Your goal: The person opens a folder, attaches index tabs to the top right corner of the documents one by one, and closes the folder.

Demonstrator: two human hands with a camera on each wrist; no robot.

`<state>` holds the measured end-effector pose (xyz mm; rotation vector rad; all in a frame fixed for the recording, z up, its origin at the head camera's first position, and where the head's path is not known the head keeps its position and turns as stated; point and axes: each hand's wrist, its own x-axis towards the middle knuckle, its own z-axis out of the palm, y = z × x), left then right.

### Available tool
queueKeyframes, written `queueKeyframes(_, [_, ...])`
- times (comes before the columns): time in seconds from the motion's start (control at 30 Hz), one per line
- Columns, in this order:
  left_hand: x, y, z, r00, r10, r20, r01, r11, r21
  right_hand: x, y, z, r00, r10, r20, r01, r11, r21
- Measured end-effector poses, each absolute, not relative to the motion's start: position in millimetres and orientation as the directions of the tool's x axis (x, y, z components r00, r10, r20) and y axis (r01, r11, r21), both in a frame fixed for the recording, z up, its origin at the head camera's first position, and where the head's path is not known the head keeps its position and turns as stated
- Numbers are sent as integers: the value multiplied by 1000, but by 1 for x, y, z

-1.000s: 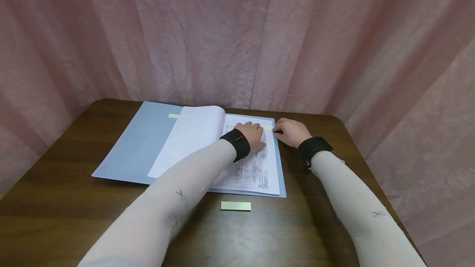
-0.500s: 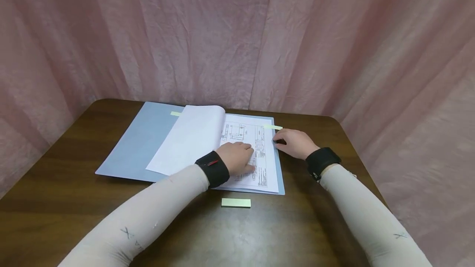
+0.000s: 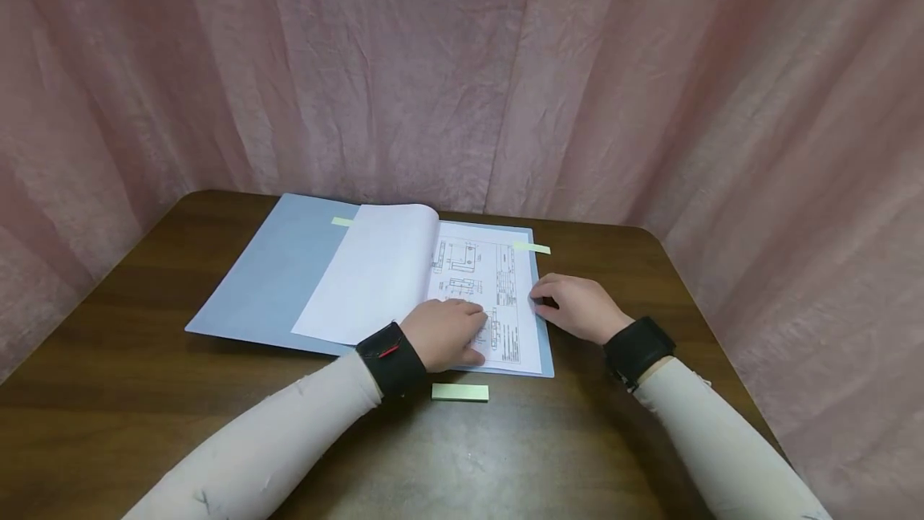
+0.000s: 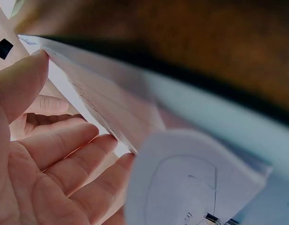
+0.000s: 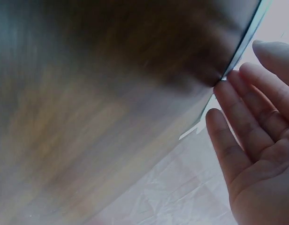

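Note:
A light-blue folder (image 3: 267, 271) lies spread on the table, its bound pages turned over at the fold. My left hand (image 3: 443, 333) rests on the lower part of a page with technical drawings (image 3: 520, 295), fingers relaxed and holding nothing. In the left wrist view its fingertips (image 4: 109, 140) meet the paper. At the folder's right edge is my right hand (image 3: 581, 307), whose loosely bent fingers (image 5: 233, 112) touch the edge without gripping it. A pale-green sticky tab (image 3: 532, 248) juts past the page's upper right side, above that hand.
Another pale tab (image 3: 342, 221) shows beside the turned white page (image 3: 375, 271). In front of the folder lies a small pale-green pad of sticky notes (image 3: 459, 392). A pink curtain (image 3: 433, 79) hangs behind the brown wooden table (image 3: 101, 367).
Both hands have slid toward the near side, the left also a little leftward. My right fingers have left the sticky tab, which now shows fully, sticking out past the page.

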<state>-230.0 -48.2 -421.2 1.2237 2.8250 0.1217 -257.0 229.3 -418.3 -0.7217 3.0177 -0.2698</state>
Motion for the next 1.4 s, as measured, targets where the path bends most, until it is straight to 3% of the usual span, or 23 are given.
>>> queueKeyframes(0.47, [-215, -52, -416, -632, 774, 44, 773, 626, 105, -227, 222, -413, -888, -459, 25, -457, 876, -156])
queueKeyframes(1.13, [-219, -55, -420, -651, 753, 97, 758, 637, 141, -197, 213, -412, -906, -418, 66, -422, 883, -205])
queueKeyframes(1.4, [-218, -58, -421, -648, 741, 177, 760, 644, 83, -197, 211, -412, -895, -432, 109, -446, 865, -232])
